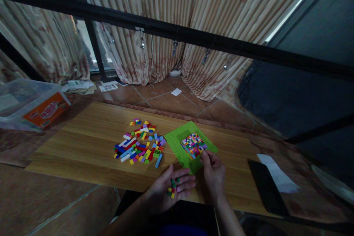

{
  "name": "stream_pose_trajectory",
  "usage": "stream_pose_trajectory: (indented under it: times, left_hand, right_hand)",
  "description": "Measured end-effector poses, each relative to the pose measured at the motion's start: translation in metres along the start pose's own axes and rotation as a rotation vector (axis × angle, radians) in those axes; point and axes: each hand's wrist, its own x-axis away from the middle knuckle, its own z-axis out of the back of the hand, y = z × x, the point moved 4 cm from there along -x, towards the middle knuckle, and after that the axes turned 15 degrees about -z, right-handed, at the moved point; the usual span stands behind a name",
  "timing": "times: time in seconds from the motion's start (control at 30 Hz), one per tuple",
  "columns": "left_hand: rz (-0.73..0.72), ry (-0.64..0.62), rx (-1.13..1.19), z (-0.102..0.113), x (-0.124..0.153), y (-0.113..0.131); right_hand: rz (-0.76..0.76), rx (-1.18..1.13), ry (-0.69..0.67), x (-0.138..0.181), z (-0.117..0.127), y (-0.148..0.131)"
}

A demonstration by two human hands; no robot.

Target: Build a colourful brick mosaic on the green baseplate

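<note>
**A:** What is in your hands right now?

**B:** My left hand [168,188] lies palm up. Its grip is wide and loose. A few small plastic bricks [172,190], green, yellow and pink, sit in the palm.

**A:** And the other hand?

**B:** My right hand [214,177] has its fingertips on the flat green plastic plate with bumps [176,141]. They touch the near edge of the square patch of many-coloured bricks [193,144] stuck on it. The grip there is narrow, but I cannot tell if it pinches a brick.

**A:** Where is the plate?

**B:** It lies turned like a diamond on the smooth wooden worktop [91,132], right in front of me. Just beside it, on the left, is a loose pile of bright little bricks [139,144].

**A:** Anything else?

**B:** A clear plastic box with an orange label [19,99] sits far to the left. A flat black slab [265,188] and a white paper sheet [277,177] lie on the right.
</note>
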Motion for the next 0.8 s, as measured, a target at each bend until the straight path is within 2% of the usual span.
stream_pose_trajectory:
  times: [0.53, 0.8]
  left_hand:
    - [0.015, 0.001, -0.005, 0.002, -0.001, 0.0]
    - [0.016, -0.001, -0.011, 0.001, -0.001, 0.0]
  right_hand:
    - [0.212, 0.315, 0.194, -0.003, -0.006, -0.014]
    - [0.315, 0.447, 0.234, 0.001, -0.007, -0.022]
